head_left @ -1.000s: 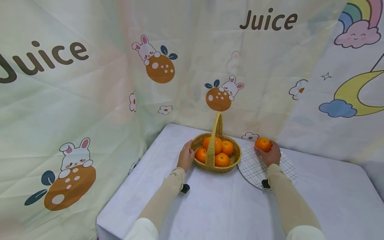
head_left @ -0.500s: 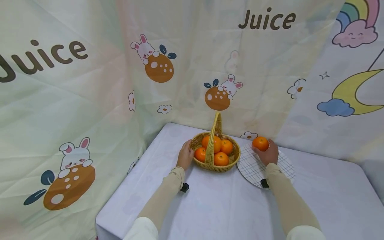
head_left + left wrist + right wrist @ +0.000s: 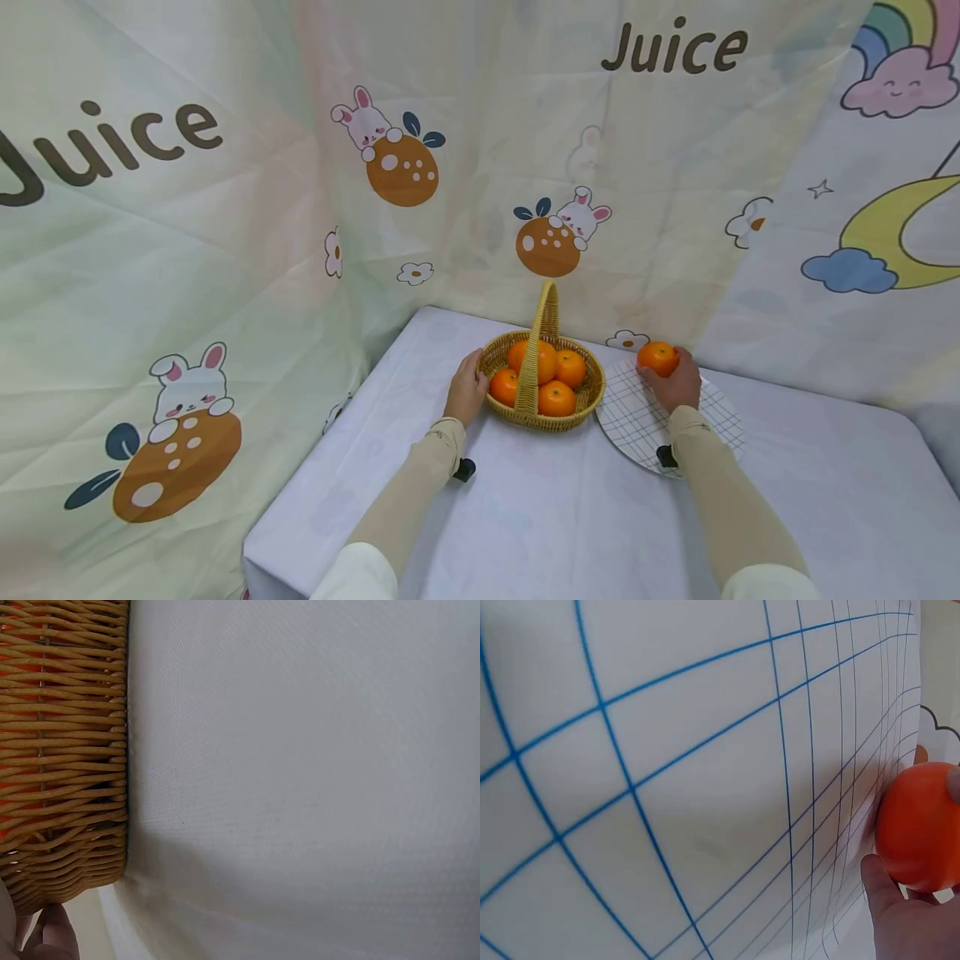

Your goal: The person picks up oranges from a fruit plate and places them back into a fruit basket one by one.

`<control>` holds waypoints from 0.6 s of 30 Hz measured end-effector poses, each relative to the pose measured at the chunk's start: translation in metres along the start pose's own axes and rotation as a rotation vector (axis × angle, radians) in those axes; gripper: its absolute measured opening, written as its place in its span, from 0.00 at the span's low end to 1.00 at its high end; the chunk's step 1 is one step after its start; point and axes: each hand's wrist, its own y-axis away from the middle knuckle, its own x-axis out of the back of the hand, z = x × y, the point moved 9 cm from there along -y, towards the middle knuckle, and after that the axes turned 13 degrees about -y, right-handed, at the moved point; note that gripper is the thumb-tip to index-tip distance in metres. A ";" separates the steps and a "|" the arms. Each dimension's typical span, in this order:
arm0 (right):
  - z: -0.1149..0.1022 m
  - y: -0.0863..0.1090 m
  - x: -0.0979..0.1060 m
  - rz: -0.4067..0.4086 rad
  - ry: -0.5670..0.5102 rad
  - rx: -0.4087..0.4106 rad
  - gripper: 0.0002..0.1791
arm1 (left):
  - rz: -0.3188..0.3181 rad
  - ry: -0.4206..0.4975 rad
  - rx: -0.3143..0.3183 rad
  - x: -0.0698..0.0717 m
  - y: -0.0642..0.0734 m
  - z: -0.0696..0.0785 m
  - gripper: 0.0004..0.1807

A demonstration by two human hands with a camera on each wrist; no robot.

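Observation:
A yellow wicker basket [image 3: 546,423] with a tall arched handle stands on the table and holds several oranges [image 3: 557,399]. My left hand [image 3: 467,388] grips its left side at the rim; in the left wrist view, the fingers [image 3: 56,934] lie against the woven wall [image 3: 64,765]. To the right, my right hand [image 3: 677,385] holds a single orange [image 3: 657,359] at the far part of a round plate [image 3: 633,429] with a grid pattern. In the right wrist view that orange [image 3: 919,829] sits close to the plate's surface, thumb and fingers around it; whether it touches is unclear.
A white cloth covers the table [image 3: 555,517]. Printed curtains [image 3: 465,167] hang directly behind it and along its left side. The basket handle [image 3: 542,333] rises above the fruit. A dark wrist camera [image 3: 464,470] hangs at the left cuff.

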 end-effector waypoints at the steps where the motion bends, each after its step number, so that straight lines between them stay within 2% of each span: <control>1: 0.000 0.000 0.000 0.001 0.001 0.004 0.46 | 0.001 0.003 0.001 0.000 0.000 0.000 0.28; 8: 0.001 0.007 0.000 -0.005 -0.022 -0.044 0.47 | 0.012 0.006 0.007 0.001 0.000 -0.002 0.27; 11: -0.005 0.014 0.005 0.041 -0.022 -0.028 0.37 | -0.003 0.010 0.014 0.000 0.001 -0.002 0.27; 14: -0.019 0.020 0.008 0.064 0.031 0.045 0.30 | -0.014 0.012 0.022 -0.001 0.002 -0.001 0.27; 16: -0.027 0.022 0.007 0.061 0.067 0.067 0.32 | -0.013 0.010 0.025 0.000 0.002 0.000 0.27; 18: -0.035 0.024 0.001 0.018 0.095 0.087 0.39 | -0.011 0.007 0.026 0.002 0.002 0.002 0.27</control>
